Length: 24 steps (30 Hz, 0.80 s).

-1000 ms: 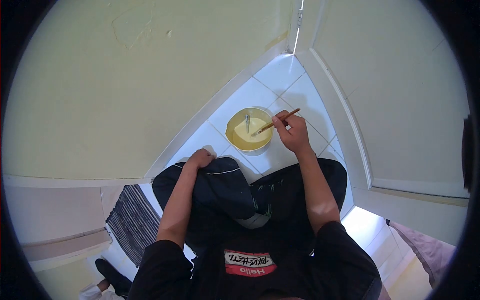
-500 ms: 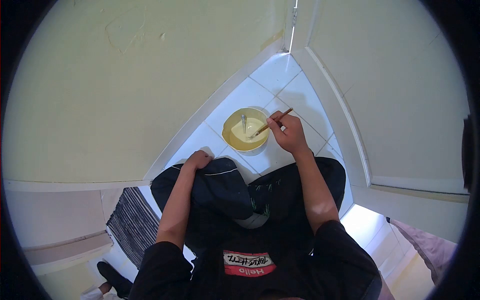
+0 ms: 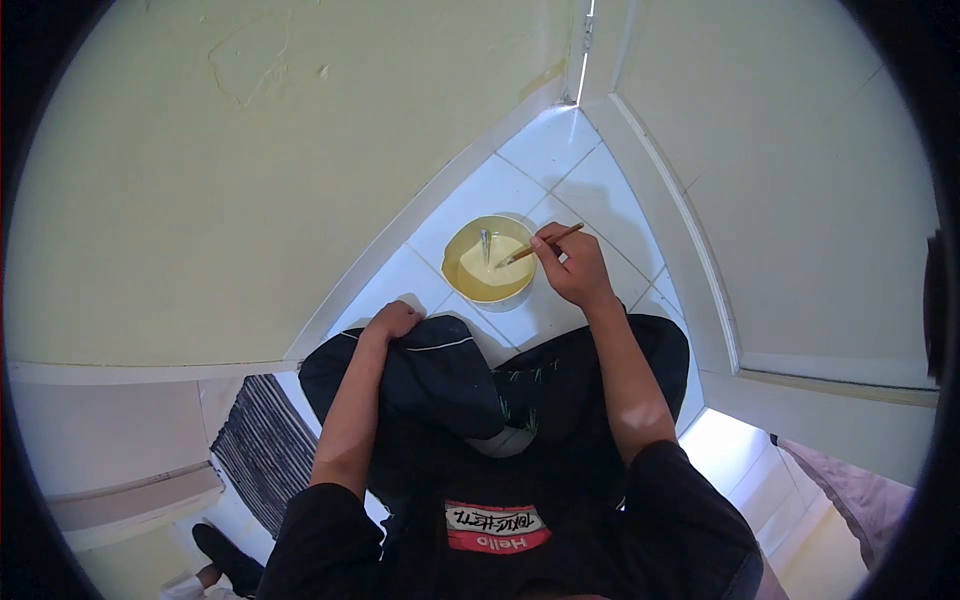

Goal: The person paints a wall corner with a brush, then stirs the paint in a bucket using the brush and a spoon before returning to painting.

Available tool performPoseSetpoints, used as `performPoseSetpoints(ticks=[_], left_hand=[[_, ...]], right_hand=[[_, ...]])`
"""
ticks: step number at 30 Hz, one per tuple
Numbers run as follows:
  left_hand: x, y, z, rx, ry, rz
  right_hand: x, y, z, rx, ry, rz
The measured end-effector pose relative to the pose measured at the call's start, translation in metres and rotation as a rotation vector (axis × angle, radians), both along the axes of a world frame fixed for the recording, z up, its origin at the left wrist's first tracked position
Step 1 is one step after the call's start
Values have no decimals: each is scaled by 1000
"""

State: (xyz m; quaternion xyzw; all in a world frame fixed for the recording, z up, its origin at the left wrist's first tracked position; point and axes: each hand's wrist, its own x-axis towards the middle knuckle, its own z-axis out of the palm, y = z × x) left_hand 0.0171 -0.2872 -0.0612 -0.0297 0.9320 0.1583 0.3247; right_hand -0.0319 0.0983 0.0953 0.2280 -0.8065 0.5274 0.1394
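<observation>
Person sits on white tiled floor, head cam looks straight down on own lap. R hand is at about 1 o'clock from the knees, fingers pinched narrow around a thin wooden brush. The handle points up-right toward 2 o'clock, the tip end goes down-left into the yellow bowl. Bowl stands on the tile just beside the R hand, at its 9 o'clock, and holds pale yellow liquid. A small grey tool stands in the liquid near the far rim, apart from the brush tip; what it is, cannot tell.

L hand rests on the L knee at about 11 o'clock, fingers curled narrow on dark navy cloth w/ a white line. If it grips the cloth or only lies on it, cannot tell.

Pale yellow wall fills the 9 to 12 o'clock side, a door in same colour is at 2 to 3 o'clock, the two meet in the corner at 12 o'clock behind the bowl. Striped grey mat lies at 8 o'clock. Black shirt has a red and white label at 6 o'clock
</observation>
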Motion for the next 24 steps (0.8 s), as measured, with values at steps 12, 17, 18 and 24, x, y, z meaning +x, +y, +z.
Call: performPoseSetpoints(ticks=[12, 17, 18, 24], left_hand=[[3, 5, 12, 9, 3, 12], [0, -4, -6, -10, -12, 3], [-1, -3, -5, -9, -15, 4], [0, 4, 9, 0, -39, 26]], right_hand=[[1, 0, 1, 15, 41, 5], [1, 2, -2, 45, 35, 5], [2, 1, -1, 20, 37, 12], [1, 2, -1, 11, 4, 16]])
